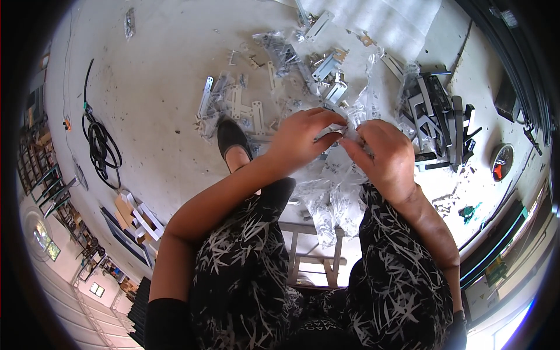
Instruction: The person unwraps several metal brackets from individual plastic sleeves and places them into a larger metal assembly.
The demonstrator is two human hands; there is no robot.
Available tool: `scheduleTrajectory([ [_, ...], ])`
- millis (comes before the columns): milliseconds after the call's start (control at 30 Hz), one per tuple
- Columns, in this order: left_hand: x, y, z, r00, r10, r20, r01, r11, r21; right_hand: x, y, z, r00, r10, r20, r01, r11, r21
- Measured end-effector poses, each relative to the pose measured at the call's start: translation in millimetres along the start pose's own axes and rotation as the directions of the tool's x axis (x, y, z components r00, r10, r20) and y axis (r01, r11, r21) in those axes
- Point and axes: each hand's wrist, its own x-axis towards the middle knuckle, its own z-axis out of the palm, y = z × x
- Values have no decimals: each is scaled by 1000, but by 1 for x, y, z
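My left hand (306, 137) and my right hand (385, 154) are close together above the floor, in front of my knees. Both are closed, thumbs against fingers, on a crumpled clear plastic bag (333, 178). Something silvery (329, 132) shows between the left thumb and fingers; whether it is metal or a fold of plastic I cannot tell. Just beyond the hands lie shiny metal brackets (335, 92) among more clear plastic. The fingertips of the right hand are partly hidden.
Flat metal plates (257, 116) and small hardware lie scattered ahead, near my shoe (233, 138). Black and silver handle-like parts (434, 116) are heaped at the right, beside a round container (501, 162). A black cable (100, 140) lies coiled at the left. A wooden stool (318, 261) shows between my legs.
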Motion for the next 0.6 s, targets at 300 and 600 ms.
scheduleTrajectory([
  [300, -6, -2, -5, 988, -1, 153, 30, 982, -185, -3, -1, -4, 922, 368, 118, -385, 903, 191],
  [600, -17, -1, 2, 978, 151, 142, -107, 954, -278, -12, 7, 6, 764, 580, 281, -642, 646, 413],
])
